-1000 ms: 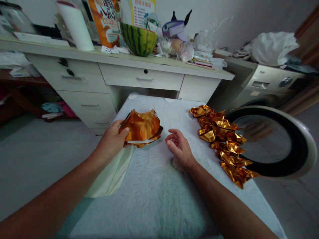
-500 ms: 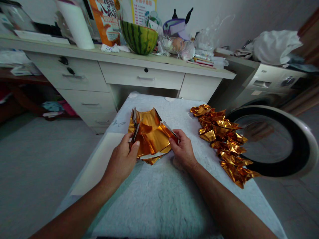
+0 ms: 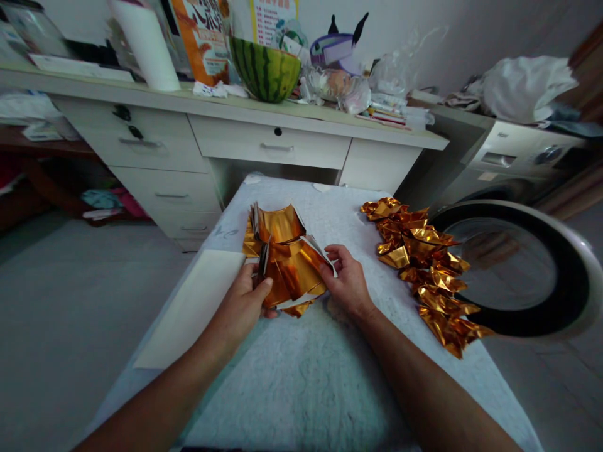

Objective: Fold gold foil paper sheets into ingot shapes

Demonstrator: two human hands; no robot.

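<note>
At the centre of the frame, a stack of gold foil sheets (image 3: 282, 257) is gripped from both sides above the white-covered bench (image 3: 301, 376): the left hand (image 3: 245, 301) is closed on its lower left edge, the right hand (image 3: 346, 279) pinches its right corner. A pile of folded gold pieces (image 3: 424, 270) lies at centre right, beside a white fan ring (image 3: 584, 270).

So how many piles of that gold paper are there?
2. A stack of gold sheets is held between the left hand and right hand; a heap of folded gold pieces lies to its right.
</note>
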